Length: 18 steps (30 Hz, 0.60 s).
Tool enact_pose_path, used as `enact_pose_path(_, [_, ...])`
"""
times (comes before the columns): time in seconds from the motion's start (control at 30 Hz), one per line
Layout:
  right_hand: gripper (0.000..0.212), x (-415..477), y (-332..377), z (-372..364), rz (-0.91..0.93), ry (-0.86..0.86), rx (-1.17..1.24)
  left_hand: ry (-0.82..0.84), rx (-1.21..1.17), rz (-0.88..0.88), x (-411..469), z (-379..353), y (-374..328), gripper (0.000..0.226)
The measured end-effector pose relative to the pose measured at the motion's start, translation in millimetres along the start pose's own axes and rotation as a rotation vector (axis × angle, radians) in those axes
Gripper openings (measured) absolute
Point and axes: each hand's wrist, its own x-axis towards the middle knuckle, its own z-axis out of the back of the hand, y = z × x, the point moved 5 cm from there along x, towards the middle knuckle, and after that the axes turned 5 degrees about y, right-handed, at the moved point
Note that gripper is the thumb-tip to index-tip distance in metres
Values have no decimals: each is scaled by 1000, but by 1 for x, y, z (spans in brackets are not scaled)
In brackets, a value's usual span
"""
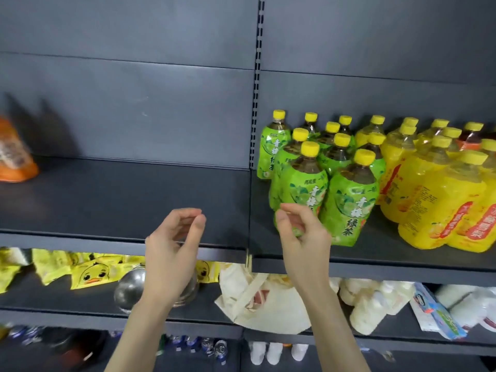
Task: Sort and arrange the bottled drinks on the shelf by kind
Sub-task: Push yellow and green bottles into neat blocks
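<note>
Both grips are empty right now, fingers loosely curled with nothing in them. The left grip (pixel 173 251) hovers at the front edge of the shelf's (pixel 120 200) bare left half, and the right grip (pixel 303 242) sits just in front of the front-left bottle of the green tea bottles (pixel 349 200). I honestly can't tell if it's touching that label or just close. The green ones are bunched at the left end of the right half, with the yellow juice bottles (pixel 429 194) packed tight against them toward the right edge, so the kinds look mostly grouped already. One odd red-label bottle (pixel 471 138) is tucked at the back right behind the yellows, and my guess is that's the stray to deal with. The rows are loose and a bit tilted, so it makes sense the hands are up front, ready to square them. Getting to that back bottle means reaching over the yellow caps, which could knock a few over. Otherwise there's an orange packet (pixel 13 157) at the far left edge. The shelf below has duck packets (pixel 91 275), a metal bowl (pixel 128 291), a cloth bag (pixel 268 304) and white bottles (pixel 370 304), none of them in the way.
</note>
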Motion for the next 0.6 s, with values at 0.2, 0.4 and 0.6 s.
enact_pose_path(0.2, [12, -46, 37, -130, 2, 83, 87, -32, 95, 50, -7, 125, 42, 7])
enact_pose_path(0.4, [11, -67, 70, -222, -1, 158, 109, -79, 121, 64, 10, 218, 64, 7])
enact_pose_path(0.6, [12, -40, 101, -285, 53, 158, 126, -107, 95, 9, 69, 268, 77, 8])
